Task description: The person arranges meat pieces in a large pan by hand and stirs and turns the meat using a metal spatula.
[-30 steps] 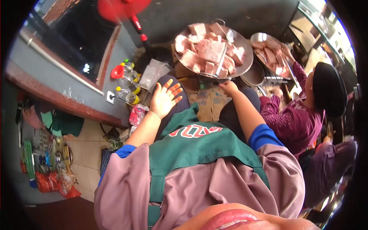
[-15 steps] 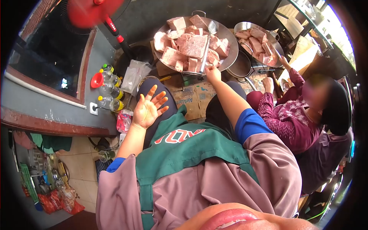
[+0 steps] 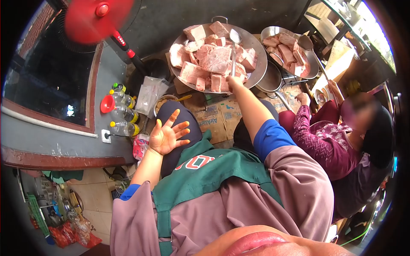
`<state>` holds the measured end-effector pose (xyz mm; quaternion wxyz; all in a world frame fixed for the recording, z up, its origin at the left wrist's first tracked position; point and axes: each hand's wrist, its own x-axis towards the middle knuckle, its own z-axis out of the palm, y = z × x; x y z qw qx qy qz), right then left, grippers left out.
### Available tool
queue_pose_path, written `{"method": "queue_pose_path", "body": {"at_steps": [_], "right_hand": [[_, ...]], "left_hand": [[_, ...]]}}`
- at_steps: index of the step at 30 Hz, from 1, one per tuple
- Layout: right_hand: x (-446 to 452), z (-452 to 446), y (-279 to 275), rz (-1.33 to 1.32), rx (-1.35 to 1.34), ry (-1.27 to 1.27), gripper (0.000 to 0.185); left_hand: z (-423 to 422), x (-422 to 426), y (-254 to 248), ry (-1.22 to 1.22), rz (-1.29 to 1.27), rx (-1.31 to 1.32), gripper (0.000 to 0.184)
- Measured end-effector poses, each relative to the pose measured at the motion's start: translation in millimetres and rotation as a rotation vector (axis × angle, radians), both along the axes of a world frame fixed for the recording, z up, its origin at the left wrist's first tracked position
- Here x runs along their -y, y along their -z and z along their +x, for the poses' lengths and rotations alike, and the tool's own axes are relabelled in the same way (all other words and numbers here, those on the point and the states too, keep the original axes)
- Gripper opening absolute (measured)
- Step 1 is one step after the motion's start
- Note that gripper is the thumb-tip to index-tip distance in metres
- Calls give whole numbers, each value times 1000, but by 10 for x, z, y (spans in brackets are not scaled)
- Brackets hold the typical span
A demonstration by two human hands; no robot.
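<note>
My left hand (image 3: 169,137) hangs palm up above my left knee, fingers spread, with nothing in it. My right hand (image 3: 234,83) is closed around the handle of a long metal ladle (image 3: 233,53) at the near rim of a wide metal pan (image 3: 259,64). The ladle lies over pinkish blocks (image 3: 215,59) heaped in that pan, its bowl end toward the far side.
A second pan (image 3: 314,66) of pink pieces stands at the right, beside a seated co-worker (image 3: 329,141) holding a long utensil. An empty-looking saucepan (image 3: 270,79) sits between. Bottles (image 3: 124,128), a red funnel (image 3: 107,103) and a red fan (image 3: 99,19) are at the left.
The view has swung, shifting the pans left in the picture. My right hand has moved from the pan's rim onto the ladle handle. The co-worker's far hand has drawn back from the second pan.
</note>
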<state>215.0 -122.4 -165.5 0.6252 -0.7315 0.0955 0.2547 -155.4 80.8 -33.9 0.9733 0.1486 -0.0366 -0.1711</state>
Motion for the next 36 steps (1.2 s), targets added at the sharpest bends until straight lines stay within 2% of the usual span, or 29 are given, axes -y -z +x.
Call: {"method": "queue_pose_path", "body": {"at_steps": [1, 2, 3, 4, 7, 10, 11, 13, 16, 19, 20, 23, 24, 27, 28, 31, 33, 35, 36], "right_hand": [[83, 41, -157, 419, -227, 2, 14], [137, 61, -309, 527, -273, 114, 18], [229, 62, -479, 753, -266, 63, 16], [345, 15, -693, 864, -327, 144, 19], [835, -185, -966, 1094, -353, -28, 22], [1154, -726, -1130, 954, -327, -50, 9], [1251, -882, -1114, 761, -320, -54, 15], [1323, -1059, -1126, 663, -293, -144, 21], [1386, -1217, -1191, 764, -186, -87, 23], [1376, -1310, -1396, 714, -155, -16, 23], [1389, -1305, -1361, 732, -167, -75, 21], [1381, -1269, -1134, 615, -139, -131, 19], [1356, -1301, -1137, 581, -145, -103, 19], [1280, -1366, -1138, 467, -97, -125, 19], [1257, -1375, -1112, 442, -84, -147, 18], [1187, -1370, -1007, 303, -3, -215, 18], [1132, -1376, -1012, 130, 64, -239, 20], [1050, -1178, -708, -69, 159, -294, 24], [1057, -1215, -794, -160, 169, -322, 24]], "left_hand": [[14, -7, 0, 8, -7, -2, 77], [18, -11, 2, 15, -14, -3, 77], [25, -12, -2, 14, -13, -2, 77], [28, -7, -6, 12, -12, 0, 77], [18, 5, -10, 2, -16, 7, 76], [-7, 47, -35, -28, 17, 9, 76], [3, 68, -55, -34, 35, 10, 76], [11, 126, -86, -69, 65, 16, 74], [30, 276, -129, -109, 99, 10, 72], [92, 421, -176, -78, 192, 15, 73], [105, 474, -215, -55, 127, 28, 56], [154, 465, -51, -3, 212, 110, 35], [138, 525, -174, -15, 304, 127, 29], [90, 498, -130, -58, 405, 199, 26], [35, 534, -226, -114, 404, 122, 29], [-76, 444, -310, -152, 405, 139, 32], [-188, 450, -390, -226, 417, 85, 32], [-204, 564, -444, -258, 335, 33, 32], [-192, 686, -481, -235, 348, 44, 31]]}}
